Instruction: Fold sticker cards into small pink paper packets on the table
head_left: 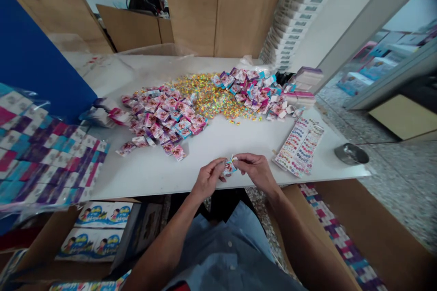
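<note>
Near the front edge of the white table (146, 177), a small printed carton (228, 168) is held between my two hands. My left hand (208, 177) pinches its left side with closed fingers. The fingertips of my right hand (256, 169) are closed on the carton's upper right end, where a pale flap shows. Whether anything is inside the carton is hidden. Beyond my hands lies a heap of similar pink, purple and blue cartons (164, 118). Beside it spreads a pile of small shiny yellow-and-orange pieces (215, 97), with a second carton heap (254, 91) to its right.
Sticker sheets (298, 148) and a round metal bowl (351, 153) sit on the right of the table. A plastic-wrapped carton bundle (48, 154) stands at left. Below the table are open cardboard boxes, one with blue-white packs (95, 232), another with colored cartons (337, 236).
</note>
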`<state>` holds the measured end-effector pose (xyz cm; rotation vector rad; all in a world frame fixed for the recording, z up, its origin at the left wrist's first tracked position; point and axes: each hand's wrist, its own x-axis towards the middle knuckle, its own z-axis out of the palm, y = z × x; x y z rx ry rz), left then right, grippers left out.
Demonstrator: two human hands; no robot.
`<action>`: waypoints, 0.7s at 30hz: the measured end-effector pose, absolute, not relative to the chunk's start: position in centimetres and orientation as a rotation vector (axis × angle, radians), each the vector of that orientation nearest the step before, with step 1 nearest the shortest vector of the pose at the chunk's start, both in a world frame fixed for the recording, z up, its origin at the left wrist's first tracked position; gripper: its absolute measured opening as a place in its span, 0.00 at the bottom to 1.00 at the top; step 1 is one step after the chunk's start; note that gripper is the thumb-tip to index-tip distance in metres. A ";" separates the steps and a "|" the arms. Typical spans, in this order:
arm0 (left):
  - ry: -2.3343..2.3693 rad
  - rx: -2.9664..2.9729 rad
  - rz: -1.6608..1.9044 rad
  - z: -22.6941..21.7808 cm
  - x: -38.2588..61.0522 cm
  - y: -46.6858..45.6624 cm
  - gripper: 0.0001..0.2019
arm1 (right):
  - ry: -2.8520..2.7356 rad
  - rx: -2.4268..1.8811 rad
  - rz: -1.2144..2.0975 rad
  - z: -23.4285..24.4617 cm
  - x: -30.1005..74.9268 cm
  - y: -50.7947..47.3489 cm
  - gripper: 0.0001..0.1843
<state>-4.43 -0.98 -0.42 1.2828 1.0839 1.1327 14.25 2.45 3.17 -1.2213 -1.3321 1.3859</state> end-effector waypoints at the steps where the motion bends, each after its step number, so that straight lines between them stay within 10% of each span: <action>1: 1.107 1.396 1.081 -0.3 -4.7 -1.1 0.23 | -1.326 -1.212 1.388 2.9 14.2 2.5 0.14; 21: 1.061 0.973 0.963 -1.4 -7.3 -2.4 0.22 | -2.265 -0.855 0.743 -0.6 13.1 1.9 0.13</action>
